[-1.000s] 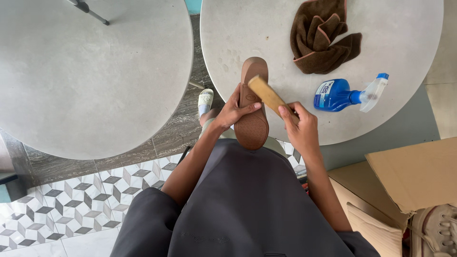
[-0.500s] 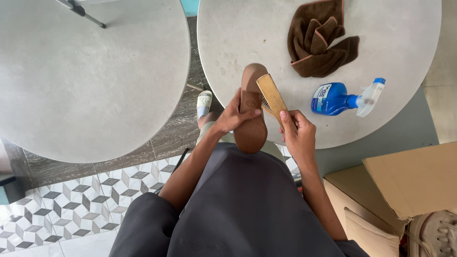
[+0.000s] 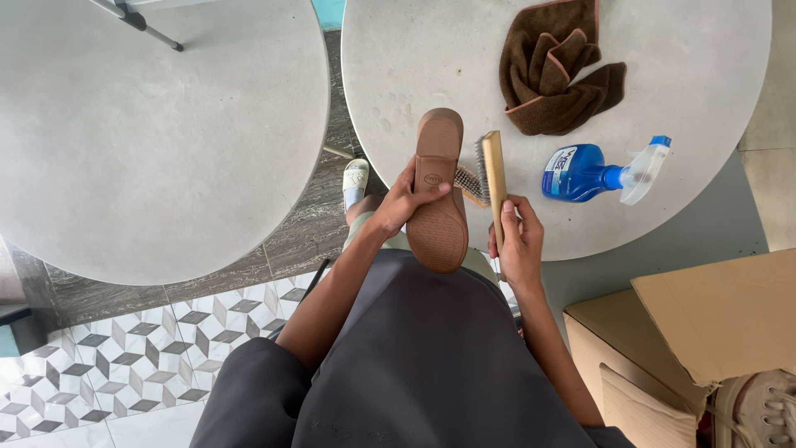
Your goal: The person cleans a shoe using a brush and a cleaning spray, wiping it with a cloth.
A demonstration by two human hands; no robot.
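My left hand [image 3: 404, 202] grips a brown shoe [image 3: 438, 192] around its middle, sole facing up toward me, toe end pointing away over the table edge. My right hand [image 3: 517, 242] holds the wooden handle of a wire brush [image 3: 491, 176], its bristles turned left toward the shoe's side and just beside it. Both are held above my lap, at the near rim of the right round table [image 3: 431, 58].
A crumpled brown towel [image 3: 555, 70] and a blue spray bottle [image 3: 593, 172] lie on the right table. A second round grey table [image 3: 157, 133] stands at left. An open cardboard box [image 3: 696, 319] and a pale sneaker [image 3: 759, 406] sit at right. My sandalled foot [image 3: 356, 178] rests on the tiled floor.
The brush lifted off the sole and swung upright to the shoe's right side, bristles now facing left. The shoe turned so its sole faces the camera fully.
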